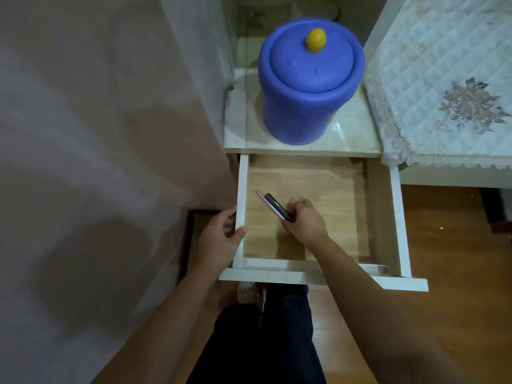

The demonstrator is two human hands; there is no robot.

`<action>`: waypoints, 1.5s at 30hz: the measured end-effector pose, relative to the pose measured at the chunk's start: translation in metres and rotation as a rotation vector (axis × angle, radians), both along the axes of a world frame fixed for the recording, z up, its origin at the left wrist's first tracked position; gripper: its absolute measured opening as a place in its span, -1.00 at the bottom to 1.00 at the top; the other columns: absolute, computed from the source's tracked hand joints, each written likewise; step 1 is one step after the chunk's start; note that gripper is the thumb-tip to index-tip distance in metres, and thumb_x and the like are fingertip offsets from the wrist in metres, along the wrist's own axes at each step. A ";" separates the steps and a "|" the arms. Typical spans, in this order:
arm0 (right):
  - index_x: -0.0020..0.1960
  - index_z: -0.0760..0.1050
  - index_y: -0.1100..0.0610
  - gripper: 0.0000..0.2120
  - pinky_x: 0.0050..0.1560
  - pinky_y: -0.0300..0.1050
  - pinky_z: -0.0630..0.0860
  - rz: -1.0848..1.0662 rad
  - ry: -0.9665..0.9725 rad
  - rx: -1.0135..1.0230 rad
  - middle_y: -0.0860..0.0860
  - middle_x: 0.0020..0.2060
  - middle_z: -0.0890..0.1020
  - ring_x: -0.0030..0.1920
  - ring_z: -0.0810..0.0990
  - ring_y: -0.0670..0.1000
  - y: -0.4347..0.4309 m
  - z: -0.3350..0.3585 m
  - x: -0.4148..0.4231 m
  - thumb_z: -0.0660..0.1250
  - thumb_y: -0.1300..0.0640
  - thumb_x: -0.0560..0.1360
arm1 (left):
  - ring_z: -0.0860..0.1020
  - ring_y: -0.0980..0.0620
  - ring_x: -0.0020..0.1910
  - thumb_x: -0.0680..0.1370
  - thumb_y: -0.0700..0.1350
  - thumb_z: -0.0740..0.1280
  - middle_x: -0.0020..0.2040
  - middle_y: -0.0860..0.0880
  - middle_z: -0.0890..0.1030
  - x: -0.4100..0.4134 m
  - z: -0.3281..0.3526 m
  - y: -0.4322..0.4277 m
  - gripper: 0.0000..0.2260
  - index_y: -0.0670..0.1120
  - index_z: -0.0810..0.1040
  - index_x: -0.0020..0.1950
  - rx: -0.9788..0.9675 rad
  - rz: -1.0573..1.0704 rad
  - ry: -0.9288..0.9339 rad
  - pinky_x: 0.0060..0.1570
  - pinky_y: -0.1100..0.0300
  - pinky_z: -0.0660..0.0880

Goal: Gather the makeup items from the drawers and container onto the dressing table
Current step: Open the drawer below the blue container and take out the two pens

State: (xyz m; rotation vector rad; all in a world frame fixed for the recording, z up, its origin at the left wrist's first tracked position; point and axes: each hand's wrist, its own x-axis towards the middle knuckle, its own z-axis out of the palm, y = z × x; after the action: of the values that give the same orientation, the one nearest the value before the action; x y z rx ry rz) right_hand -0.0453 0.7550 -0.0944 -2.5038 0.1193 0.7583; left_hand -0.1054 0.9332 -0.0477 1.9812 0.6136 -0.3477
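Observation:
A white drawer (397, 217) with a wooden bottom stands pulled out below the table top. Inside it, my right hand (306, 220) is closed around two slim makeup sticks (273, 205), one dark and one pale pink, which point up and to the left. My left hand (221, 236) grips the drawer's left wall near the front corner. A blue round container (307, 106) with a lid and a yellow knob (316, 40) stands on the glossy dressing table top (241, 128) just behind the drawer.
A pale curtain (97, 162) hangs close on the left. A quilted, lace-edged cloth (443, 92) covers the surface to the right. My dark-trousered legs (266, 342) are under the drawer front, on a wooden floor (457, 273).

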 end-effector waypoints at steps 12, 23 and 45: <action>-0.05 0.58 0.25 -0.78 -0.30 -0.15 0.33 -0.093 0.113 0.133 0.18 -0.24 0.59 -0.22 0.51 0.10 -0.007 0.017 -0.013 0.34 0.11 0.42 | 0.46 0.10 0.13 0.42 -0.14 0.41 0.21 0.07 0.47 -0.027 0.007 0.010 -0.46 0.07 0.32 0.36 -0.063 -0.173 -0.037 0.11 0.13 0.45; -0.29 0.42 0.21 -0.86 -0.58 -0.41 0.33 -0.494 0.112 0.531 0.06 -0.43 0.46 -0.48 0.42 -0.04 -0.026 0.084 -0.042 0.32 0.28 0.43 | 0.46 0.08 0.15 0.35 -0.10 0.48 0.35 0.02 0.36 -0.063 0.024 0.021 -0.31 -0.04 0.24 0.40 0.106 -0.496 0.000 0.11 0.17 0.44; -0.32 0.49 0.16 -0.81 -0.36 -0.16 0.23 -0.972 -0.053 0.794 0.07 -0.45 0.42 -0.44 0.28 -0.01 -0.046 0.113 -0.061 0.28 0.25 0.47 | 0.55 -0.22 0.15 0.09 -0.13 0.61 0.18 -0.25 0.58 0.036 0.023 0.012 -0.30 -0.23 0.46 0.17 0.914 -0.790 -0.511 -0.04 -0.09 0.57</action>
State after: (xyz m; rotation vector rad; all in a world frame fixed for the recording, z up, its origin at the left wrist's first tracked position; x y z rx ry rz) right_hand -0.1062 0.7090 0.0189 -1.4328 0.7751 0.2298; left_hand -0.0691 0.9457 -0.0252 2.9978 -0.4759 0.0175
